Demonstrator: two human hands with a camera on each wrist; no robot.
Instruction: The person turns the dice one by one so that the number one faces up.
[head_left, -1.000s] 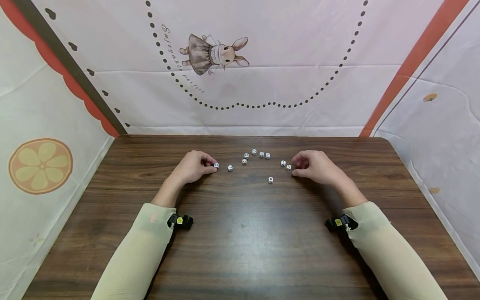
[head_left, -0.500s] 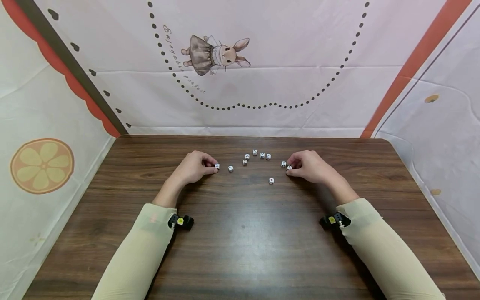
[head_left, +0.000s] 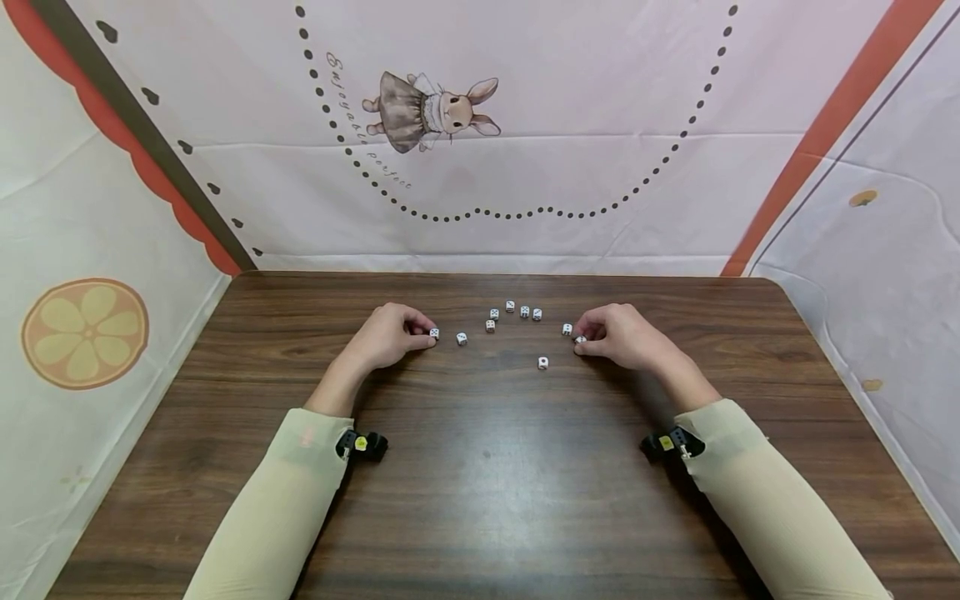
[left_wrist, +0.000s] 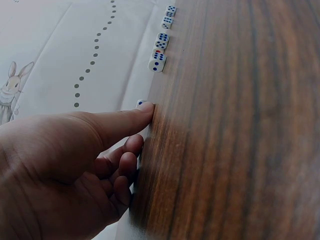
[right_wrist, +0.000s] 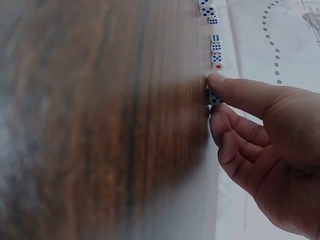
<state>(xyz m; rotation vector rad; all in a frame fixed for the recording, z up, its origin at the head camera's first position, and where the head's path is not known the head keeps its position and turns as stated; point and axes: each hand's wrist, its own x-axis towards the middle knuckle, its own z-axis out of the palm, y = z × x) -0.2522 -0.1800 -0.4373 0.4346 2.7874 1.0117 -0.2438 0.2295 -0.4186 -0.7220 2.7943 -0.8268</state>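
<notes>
Thumb and fingers of my left hand [head_left: 384,335] pinch a small white die [head_left: 434,333] at the left end of a scatter of dice. In the left wrist view the thumb covers most of that die [left_wrist: 140,103]. On the other side, my right hand [head_left: 622,335] pinches another die [head_left: 580,340] between thumb and fingertips, low at the tabletop. Part of this die [right_wrist: 214,98] shows below the thumb in the right wrist view. Just left of the right fingertips is a loose die [head_left: 567,330]. Another loose die [head_left: 461,339] lies right of the left hand.
Between the hands, several white dice stand in a loose cluster, among them a die [head_left: 510,307] at the back. A die with one large pip [head_left: 543,363] sits closer to me. The brown wooden table [head_left: 480,500] ends at a printed cloth backdrop [head_left: 600,125].
My right hand has moved left, its thumb and fingers closing on the die that lay just beyond its fingertips. The left hand keeps its pinch in the same place.
</notes>
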